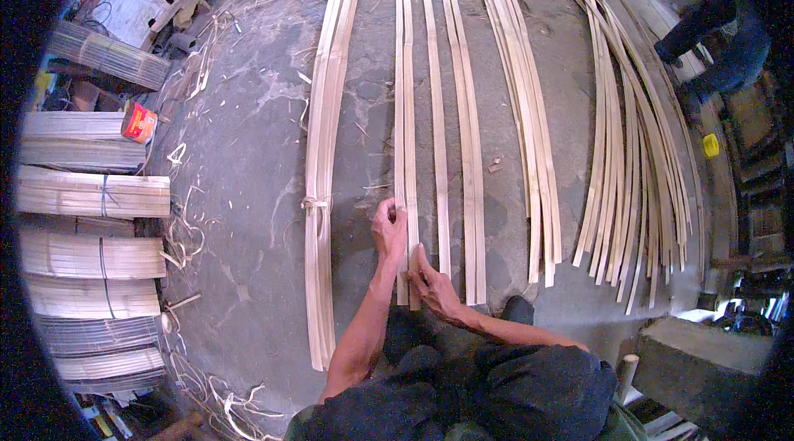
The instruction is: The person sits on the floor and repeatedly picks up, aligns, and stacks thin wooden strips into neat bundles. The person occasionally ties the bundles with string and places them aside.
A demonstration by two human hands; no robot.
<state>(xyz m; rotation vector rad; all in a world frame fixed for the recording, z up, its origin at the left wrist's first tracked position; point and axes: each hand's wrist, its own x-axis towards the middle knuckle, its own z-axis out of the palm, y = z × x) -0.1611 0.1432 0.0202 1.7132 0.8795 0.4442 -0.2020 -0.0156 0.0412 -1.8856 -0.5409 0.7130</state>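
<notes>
Between my hands lies a narrow pair of long pale bamboo strips [403, 127], running away from me along the floor. My left hand [389, 230] is at their left edge, its thumb and fingers curled in against them. Nearer to me, my right hand [436, 290] grips the same pair from the right side, close to its near end. Just right of it lie a single bamboo strip [441, 193] and another narrow group of strips [470, 193]. To the left is a wider bundle of strips [322, 127], tied with a pale band.
More strips [525, 110] lie to the right, and a loose fanned pile [628, 176] spreads beyond them. Stacked tied bundles [91, 255] line the left side, with a red tin [139, 123] among them. A person's dark-clothed legs [728, 52] show far right. A grey block [695, 358] stands near right.
</notes>
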